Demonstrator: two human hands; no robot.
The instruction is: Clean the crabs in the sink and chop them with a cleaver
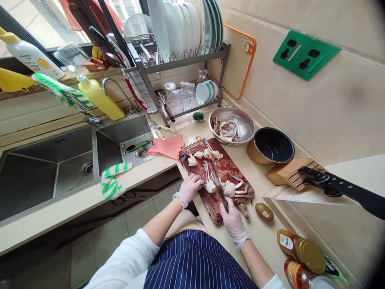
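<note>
A wet reddish-brown cutting board (224, 160) carries several cut crab pieces. My right hand (233, 220), in a clear glove, grips a kitchen knife (217, 181) by its handle end; the blade points away across the board, seen nearly edge-on. Left of the blade lies a crab piece (210, 186) with its legs, and right of it another crab piece (230, 188) with bluish legs. My gloved left hand (190, 190) rests at the board's left edge, fingers loosely bent, close to the left piece. More crab chunks (207, 153) sit toward the board's far end.
Behind the board stand a steel colander (233, 114) with crab parts, a small bowl of chopped greens (198, 116) and a dark-lined pot (272, 146). A knife block (296, 172), kiwi (264, 211) and jars (306, 253) line the right. A pink glove (168, 146) lies beside the sink (120, 136).
</note>
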